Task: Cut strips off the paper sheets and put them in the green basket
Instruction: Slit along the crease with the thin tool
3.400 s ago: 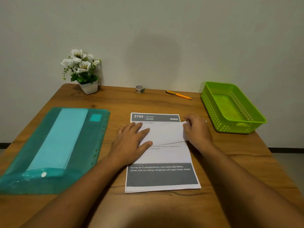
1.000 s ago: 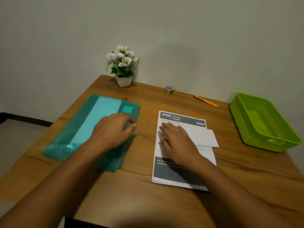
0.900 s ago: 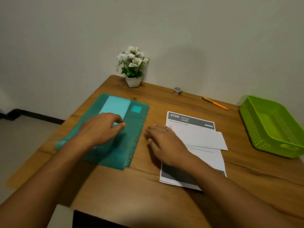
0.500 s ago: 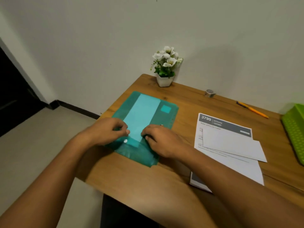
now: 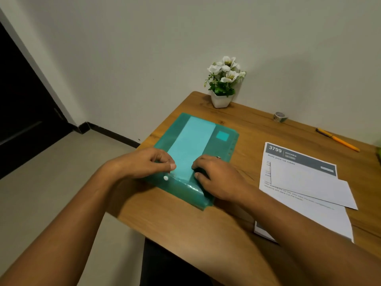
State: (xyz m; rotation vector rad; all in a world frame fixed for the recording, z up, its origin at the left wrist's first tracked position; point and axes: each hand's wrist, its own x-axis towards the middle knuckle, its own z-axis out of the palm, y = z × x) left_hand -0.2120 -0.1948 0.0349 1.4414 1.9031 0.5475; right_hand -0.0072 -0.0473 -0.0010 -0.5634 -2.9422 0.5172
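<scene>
A teal plastic folder (image 5: 198,141) with a white snap button (image 5: 165,178) lies at the table's left side, a pale sheet showing through it. My left hand (image 5: 144,163) pinches the folder's near flap just above the snap, fingers curled. My right hand (image 5: 216,176) grips the same near edge on its right side, fingertips tucked in. A printed paper sheet (image 5: 296,159) lies to the right with a blank white piece (image 5: 313,186) over its middle. Only a sliver of the green basket (image 5: 379,153) shows at the right edge.
An orange pen-like tool (image 5: 338,139) and a small tape roll (image 5: 279,117) lie near the wall. A white pot of flowers (image 5: 222,85) stands at the back left corner. The table's left edge (image 5: 132,219) drops to the floor just beside the folder.
Both hands left the printed sheet and came onto the folder's near edge. My view swung left, so the basket has slid almost out of sight.
</scene>
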